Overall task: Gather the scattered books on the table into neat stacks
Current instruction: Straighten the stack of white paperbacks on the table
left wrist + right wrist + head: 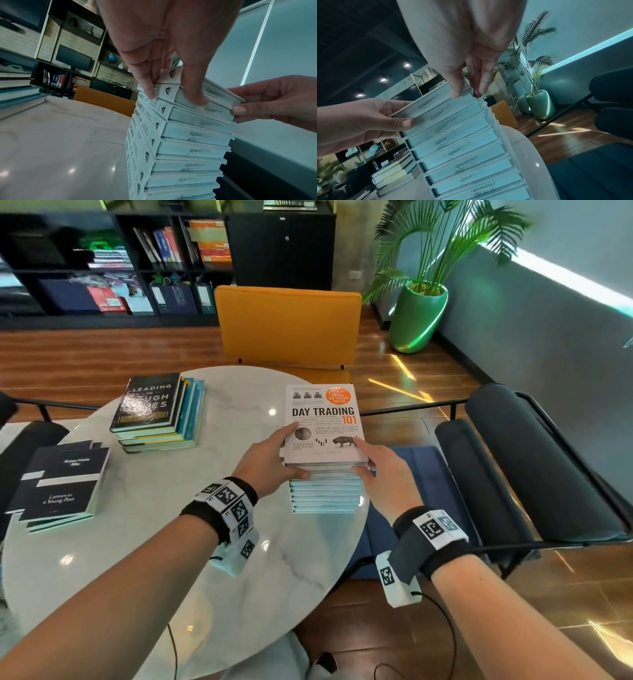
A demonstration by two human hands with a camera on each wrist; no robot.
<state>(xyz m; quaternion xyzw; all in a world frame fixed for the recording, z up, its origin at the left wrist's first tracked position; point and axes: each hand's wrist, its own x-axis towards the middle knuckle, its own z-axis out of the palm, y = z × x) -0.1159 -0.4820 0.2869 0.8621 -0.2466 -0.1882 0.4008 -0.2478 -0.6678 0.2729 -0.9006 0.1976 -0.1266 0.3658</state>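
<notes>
A tall stack of white books (325, 494) stands near the right edge of the round marble table (205, 542), with "Day Trading 101" (322, 416) on top. My left hand (293, 451) grips the top books at their near left corner, thumb on the page edges and fingers on the spines (171, 94). At the near right corner my right hand (361, 457) pinches the same top books, index finger on the cover and thumb on the front edge (467, 93). The top two books sit slightly askew on the stack (193, 129).
A stack topped by a dark "Leading in Tough Times" book (154, 412) sits at the back left. Dark "Letters to a Young Poet" copies (61, 484) lie fanned at the left edge. A yellow chair (287, 326) stands behind the table, a black armchair (513, 467) to the right.
</notes>
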